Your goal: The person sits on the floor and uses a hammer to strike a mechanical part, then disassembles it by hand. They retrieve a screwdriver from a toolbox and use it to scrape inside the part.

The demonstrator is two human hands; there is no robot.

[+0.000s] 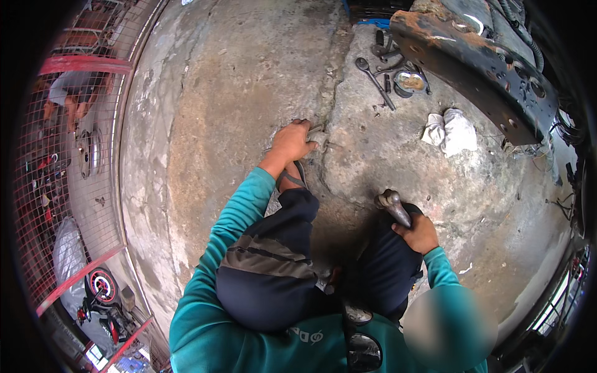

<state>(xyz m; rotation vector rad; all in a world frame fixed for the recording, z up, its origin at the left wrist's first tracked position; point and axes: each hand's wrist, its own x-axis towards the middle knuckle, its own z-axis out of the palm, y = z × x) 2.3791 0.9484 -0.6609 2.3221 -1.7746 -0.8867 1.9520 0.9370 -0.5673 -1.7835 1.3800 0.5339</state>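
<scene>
My left hand (292,142) reaches forward over my sandalled foot (290,177), its fingers curled on a small greyish piece that I cannot make out, by a crack in the concrete. My right hand (415,234) is closed on a heavy dull steel tool (392,205) with a rounded head, held at my right knee. Up and to the right lie a ratchet (373,81), other wrenches and small parts, and a round tin (410,82). Two crumpled white cloths (454,133) lie below them.
A large black, rusty steel beam (472,74) with holes and cables stands at upper right. A red mesh fence (87,63) runs down the left; behind it are another person's bent legs (81,93), a motorbike wheel (101,286) and a grey cover (68,255).
</scene>
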